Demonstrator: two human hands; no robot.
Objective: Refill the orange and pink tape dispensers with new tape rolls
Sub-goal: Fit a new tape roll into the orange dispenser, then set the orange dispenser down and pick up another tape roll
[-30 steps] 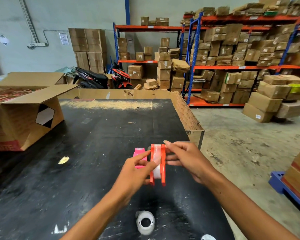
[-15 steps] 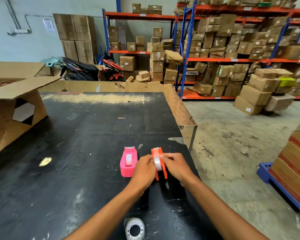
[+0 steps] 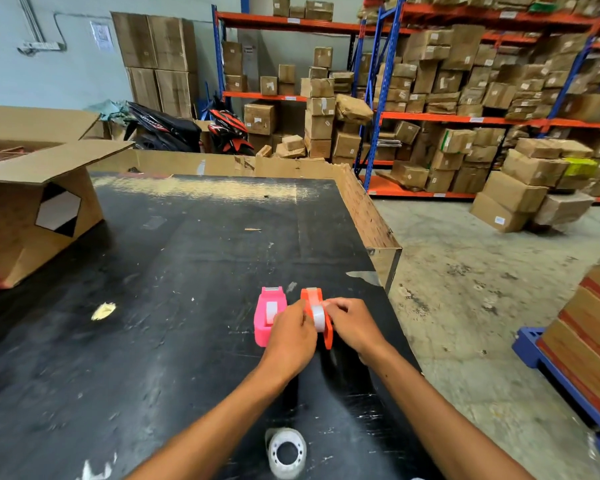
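Orange dispenser (image 3: 317, 317) stands on black table (image 3: 153, 306) near its right edge, clear tape roll (image 3: 318, 318) seated in it; left hand (image 3: 291, 336) & right hand (image 3: 352, 322) both pinch it from either side; pink dispenser (image 3: 269, 315) just beside, to the left, w/ a roll inside; spare roll (image 3: 286, 452) lies near the table's front edge.

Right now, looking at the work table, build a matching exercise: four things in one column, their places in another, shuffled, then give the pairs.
Things:
1. pink dispenser
2. orange dispenser
3. loose tape roll
4. cardboard box

Places:
A. near edge of the table, between the forearms
B. far left, open, lying on its side
C. held between both hands
D. standing untouched, left of the hands

Pairs: 1-D, 2-C, 3-A, 4-B
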